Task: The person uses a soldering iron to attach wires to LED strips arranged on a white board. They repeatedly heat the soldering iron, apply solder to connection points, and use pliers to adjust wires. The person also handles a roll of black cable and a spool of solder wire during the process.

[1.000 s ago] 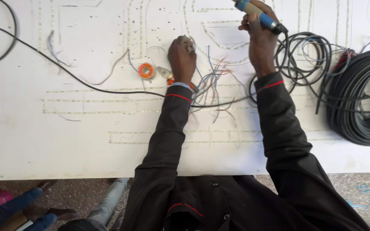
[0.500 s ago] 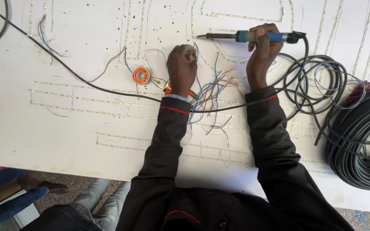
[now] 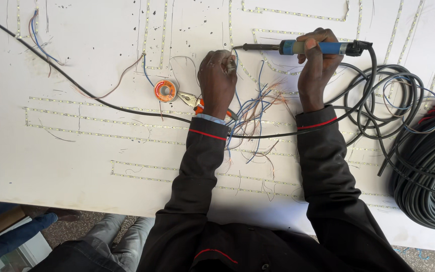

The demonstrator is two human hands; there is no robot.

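Observation:
My right hand grips a blue-handled soldering iron held level, its dark tip pointing left and nearly touching my left hand. My left hand rests fist-like on the white board, pinching thin wire at its fingertips. A loose bundle of blue, red and white wires lies between my two wrists. The iron's black cord runs under both forearms and off to the upper left.
An orange solder spool and orange-handled pliers lie left of my left wrist. Rows of LED strip trace shapes across the board. Coils of black cable sit at the right. Another person's legs show below the board's edge.
The iron has swung from raised and tilted to level, and its tip now points at my left hand's fingertips. The view has shifted right and down. My left hand has stayed in place.

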